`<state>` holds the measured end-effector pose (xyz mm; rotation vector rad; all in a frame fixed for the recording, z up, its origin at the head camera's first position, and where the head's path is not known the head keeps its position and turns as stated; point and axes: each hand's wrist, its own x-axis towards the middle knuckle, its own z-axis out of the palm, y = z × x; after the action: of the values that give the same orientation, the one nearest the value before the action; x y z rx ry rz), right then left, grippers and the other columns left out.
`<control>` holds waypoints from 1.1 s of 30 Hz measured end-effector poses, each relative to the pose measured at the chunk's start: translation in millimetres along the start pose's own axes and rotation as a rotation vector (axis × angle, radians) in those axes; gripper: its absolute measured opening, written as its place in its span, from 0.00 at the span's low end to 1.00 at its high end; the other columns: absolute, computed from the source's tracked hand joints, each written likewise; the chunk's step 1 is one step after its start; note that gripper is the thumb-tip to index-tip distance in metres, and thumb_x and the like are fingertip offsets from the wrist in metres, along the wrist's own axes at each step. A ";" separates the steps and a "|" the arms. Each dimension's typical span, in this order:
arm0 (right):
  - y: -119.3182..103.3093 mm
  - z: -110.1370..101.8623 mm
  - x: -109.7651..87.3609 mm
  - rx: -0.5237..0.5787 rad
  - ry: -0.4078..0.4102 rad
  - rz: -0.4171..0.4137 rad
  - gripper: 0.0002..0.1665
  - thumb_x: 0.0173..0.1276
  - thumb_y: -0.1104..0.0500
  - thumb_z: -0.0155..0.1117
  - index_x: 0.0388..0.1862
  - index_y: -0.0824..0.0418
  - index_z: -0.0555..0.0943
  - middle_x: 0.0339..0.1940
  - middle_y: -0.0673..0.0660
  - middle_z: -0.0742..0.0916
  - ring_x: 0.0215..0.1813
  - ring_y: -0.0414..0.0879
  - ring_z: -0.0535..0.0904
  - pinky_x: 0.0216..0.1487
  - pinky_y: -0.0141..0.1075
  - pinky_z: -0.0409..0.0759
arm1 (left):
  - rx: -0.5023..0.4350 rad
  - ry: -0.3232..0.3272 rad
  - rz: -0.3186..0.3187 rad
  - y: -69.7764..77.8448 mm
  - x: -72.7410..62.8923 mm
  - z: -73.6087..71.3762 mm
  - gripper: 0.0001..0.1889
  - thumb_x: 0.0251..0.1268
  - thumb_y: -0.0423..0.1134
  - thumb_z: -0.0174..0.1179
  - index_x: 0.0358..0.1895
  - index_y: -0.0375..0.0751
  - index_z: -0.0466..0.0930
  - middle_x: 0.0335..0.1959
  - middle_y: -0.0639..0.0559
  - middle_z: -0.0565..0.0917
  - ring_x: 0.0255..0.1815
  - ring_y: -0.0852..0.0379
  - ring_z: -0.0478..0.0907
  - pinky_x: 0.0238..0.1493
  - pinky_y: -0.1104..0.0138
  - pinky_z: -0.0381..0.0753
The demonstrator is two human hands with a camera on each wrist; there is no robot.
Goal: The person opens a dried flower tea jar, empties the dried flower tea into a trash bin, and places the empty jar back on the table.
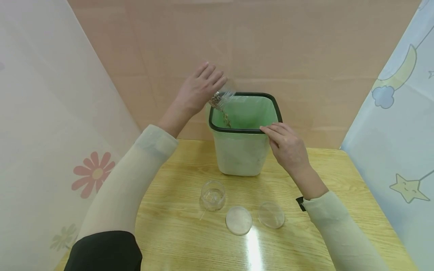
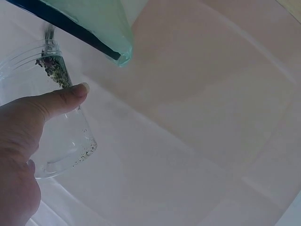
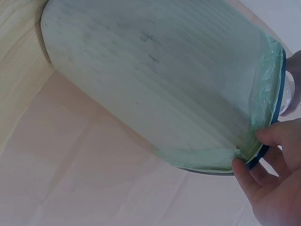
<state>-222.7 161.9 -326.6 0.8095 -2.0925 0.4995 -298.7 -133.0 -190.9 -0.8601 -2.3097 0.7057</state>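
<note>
My left hand [image 1: 198, 92] grips a clear plastic jar [image 2: 70, 134], tipped over the left side of a trash bin [image 1: 240, 156]. Small dried, leaf-like bits [image 2: 56, 70] slide along the jar's wall and fall past its mouth into the bin. A few specks cling near the jar's base. The bin is pale, with a dark rim [image 1: 244, 131] and a green bag [image 1: 254, 109] lining it. At the front right corner, my right hand [image 1: 288, 146] pinches the rim and the folded bag edge, its thumb and fingers on opposite sides in the right wrist view.
In front of the bin, a second clear jar [image 1: 213, 195] stands on the wooden table [image 1: 169, 233]. Two round clear lids [image 1: 239, 221] lie to its right. A beige backdrop [image 1: 305, 56] rises close behind the bin, and patterned panels flank both sides.
</note>
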 end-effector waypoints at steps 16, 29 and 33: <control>0.2 -0.3 0.3 0.003 0.011 -0.011 0.22 0.64 0.78 0.64 0.53 0.63 0.88 0.45 0.63 0.90 0.53 0.60 0.83 0.56 0.51 0.82 | 0.047 -0.017 0.022 1.8 4.1 -0.4 0.37 0.61 0.18 0.59 0.74 0.42 0.60 0.73 0.44 0.66 0.75 0.41 0.59 0.81 0.53 0.48; 2.4 -0.2 -0.6 0.006 0.007 0.001 0.21 0.65 0.78 0.63 0.53 0.63 0.88 0.47 0.63 0.90 0.54 0.61 0.83 0.57 0.51 0.81 | 0.106 0.000 0.031 4.2 5.2 -0.1 0.37 0.63 0.21 0.60 0.75 0.44 0.61 0.74 0.46 0.66 0.75 0.41 0.60 0.81 0.54 0.48; 2.5 -0.8 -1.2 0.002 -0.001 0.008 0.22 0.65 0.77 0.64 0.54 0.62 0.87 0.47 0.63 0.90 0.55 0.60 0.82 0.57 0.52 0.82 | 0.138 0.038 0.048 5.2 5.9 1.6 0.36 0.62 0.21 0.60 0.73 0.42 0.61 0.72 0.45 0.67 0.73 0.41 0.62 0.80 0.54 0.51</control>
<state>-223.4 164.6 -327.3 0.8033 -2.0973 0.5056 -301.4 -125.8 -193.5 -0.8604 -2.1850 0.8513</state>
